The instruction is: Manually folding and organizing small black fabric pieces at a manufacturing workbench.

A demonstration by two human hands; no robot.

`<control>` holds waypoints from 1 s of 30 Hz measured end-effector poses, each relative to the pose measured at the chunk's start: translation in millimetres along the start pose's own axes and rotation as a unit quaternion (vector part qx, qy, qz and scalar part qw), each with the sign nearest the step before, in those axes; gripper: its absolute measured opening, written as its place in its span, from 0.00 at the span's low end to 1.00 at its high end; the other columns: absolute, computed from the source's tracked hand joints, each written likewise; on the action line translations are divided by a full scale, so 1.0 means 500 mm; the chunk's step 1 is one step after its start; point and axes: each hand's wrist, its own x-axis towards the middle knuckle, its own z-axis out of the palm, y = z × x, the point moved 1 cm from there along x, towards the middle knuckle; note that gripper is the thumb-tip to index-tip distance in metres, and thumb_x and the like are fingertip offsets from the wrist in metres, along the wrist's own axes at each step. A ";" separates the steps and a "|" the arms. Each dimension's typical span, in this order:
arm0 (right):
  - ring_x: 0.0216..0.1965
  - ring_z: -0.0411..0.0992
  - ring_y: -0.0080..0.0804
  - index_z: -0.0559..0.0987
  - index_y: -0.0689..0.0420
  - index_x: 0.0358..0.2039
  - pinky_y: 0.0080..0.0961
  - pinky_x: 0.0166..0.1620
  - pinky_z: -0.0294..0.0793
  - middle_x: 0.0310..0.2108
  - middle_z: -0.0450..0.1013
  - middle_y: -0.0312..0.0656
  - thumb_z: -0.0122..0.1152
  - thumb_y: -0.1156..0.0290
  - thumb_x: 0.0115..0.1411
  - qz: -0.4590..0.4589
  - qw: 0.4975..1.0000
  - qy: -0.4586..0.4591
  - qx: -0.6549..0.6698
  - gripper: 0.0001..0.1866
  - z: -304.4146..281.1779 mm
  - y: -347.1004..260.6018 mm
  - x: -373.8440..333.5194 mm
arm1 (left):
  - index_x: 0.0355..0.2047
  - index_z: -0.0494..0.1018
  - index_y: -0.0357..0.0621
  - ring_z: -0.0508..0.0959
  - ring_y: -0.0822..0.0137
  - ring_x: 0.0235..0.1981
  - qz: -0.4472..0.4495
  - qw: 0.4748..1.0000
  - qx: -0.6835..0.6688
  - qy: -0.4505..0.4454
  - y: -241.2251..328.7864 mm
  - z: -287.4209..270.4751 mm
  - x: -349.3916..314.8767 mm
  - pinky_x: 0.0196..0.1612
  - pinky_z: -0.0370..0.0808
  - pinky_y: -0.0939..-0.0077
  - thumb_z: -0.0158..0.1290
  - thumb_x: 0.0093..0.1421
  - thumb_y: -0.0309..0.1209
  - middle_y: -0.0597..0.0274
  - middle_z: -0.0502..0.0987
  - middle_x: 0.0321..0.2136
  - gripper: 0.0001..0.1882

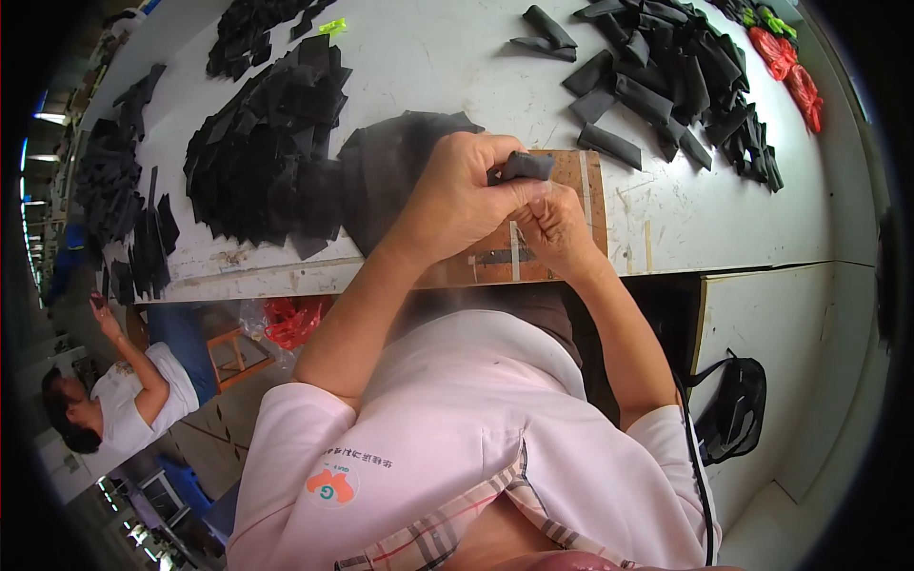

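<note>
Just over the table's front part, my left hand (465, 183) pinches a small folded black fabric piece (529, 167) between thumb and fingers. My right hand (560, 226) is closed against the piece's lower side, its fingertips curled in by my left thumb; what lies inside its fingers is partly hidden. Beneath both hands is a brown wooden board (592, 200) with light tape strips. A stack of flat black fabric pieces (376, 157) lies beside my left wrist, partly covered by my forearm.
Further left are a large heap of flat black pieces (267, 152) and more stacks (107, 181). A pile of folded black pieces (666, 81) lies at the far right, near red plastic bags (785, 71). A black bag (733, 409) hangs below. Another person (133, 390) sits at left.
</note>
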 end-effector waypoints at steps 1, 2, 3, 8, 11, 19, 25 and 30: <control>0.23 0.67 0.44 0.72 0.58 0.26 0.32 0.26 0.66 0.20 0.67 0.45 0.53 0.70 0.53 0.010 1.000 -0.010 -0.026 0.05 -0.004 -0.009 0.005 | 0.25 0.72 0.35 0.67 0.82 0.21 0.018 0.999 0.026 0.043 0.001 0.000 -0.006 0.24 0.66 0.86 0.55 0.48 0.22 0.69 0.71 0.18 0.04; 0.24 0.68 0.43 0.73 0.57 0.26 0.33 0.26 0.66 0.20 0.67 0.44 0.53 0.70 0.53 0.025 0.998 -0.027 -0.042 0.05 -0.010 -0.016 0.003 | 0.29 0.72 0.36 0.69 0.81 0.24 0.043 0.995 -0.004 0.088 0.018 0.011 -0.018 0.27 0.67 0.87 0.55 0.49 0.24 0.67 0.72 0.20 0.06; 0.24 0.68 0.43 0.73 0.57 0.26 0.33 0.26 0.66 0.20 0.67 0.44 0.53 0.70 0.53 0.024 0.998 -0.027 -0.041 0.05 -0.015 -0.024 0.008 | 0.29 0.72 0.36 0.69 0.81 0.24 0.042 0.995 -0.004 0.089 0.018 0.016 -0.026 0.27 0.67 0.87 0.55 0.49 0.24 0.67 0.72 0.20 0.06; 0.22 0.66 0.43 0.70 0.59 0.19 0.33 0.25 0.65 0.18 0.66 0.43 0.55 0.68 0.51 -0.011 0.994 -0.048 -0.095 0.10 -0.032 -0.065 0.028 | 0.32 0.71 0.35 0.72 0.76 0.26 0.109 0.951 -0.231 0.176 0.014 0.012 -0.043 0.32 0.70 0.84 0.51 0.54 0.27 0.59 0.75 0.26 0.07; 0.20 0.65 0.42 0.69 0.60 0.17 0.34 0.24 0.64 0.16 0.66 0.41 0.57 0.65 0.50 -0.047 0.986 -0.035 -0.159 0.13 -0.067 -0.114 0.054 | 0.31 0.71 0.34 0.73 0.69 0.31 0.142 0.852 -0.463 0.198 0.008 -0.014 -0.041 0.37 0.70 0.77 0.49 0.56 0.29 0.51 0.74 0.31 0.09; 0.19 0.67 0.25 0.71 0.60 0.17 0.24 0.21 0.63 0.16 0.67 0.39 0.56 0.58 0.52 0.061 0.989 -0.127 0.043 0.18 -0.072 -0.097 0.078 | 0.33 0.71 0.32 0.73 0.72 0.33 -0.033 0.944 -0.149 0.291 -0.113 -0.039 -0.026 0.35 0.70 0.80 0.49 0.54 0.28 0.56 0.75 0.31 0.10; 0.23 0.63 0.19 0.74 0.63 0.32 0.15 0.29 0.63 0.19 0.65 0.33 0.42 0.44 0.57 0.151 0.967 0.178 0.101 0.30 -0.139 -0.021 0.097 | 0.39 0.68 0.34 0.74 0.56 0.34 -0.257 0.857 0.402 0.192 -0.241 -0.066 0.046 0.37 0.70 0.68 0.55 0.47 0.35 0.48 0.73 0.36 0.21; 0.20 0.63 0.19 0.74 0.62 0.26 0.15 0.25 0.63 0.17 0.65 0.35 0.43 0.48 0.58 0.264 0.942 0.054 0.199 0.26 -0.066 -0.010 -0.019 | 0.31 0.71 0.38 0.74 0.55 0.32 -0.243 0.867 0.394 0.184 -0.307 -0.098 0.030 0.35 0.70 0.67 0.55 0.47 0.34 0.51 0.74 0.30 0.13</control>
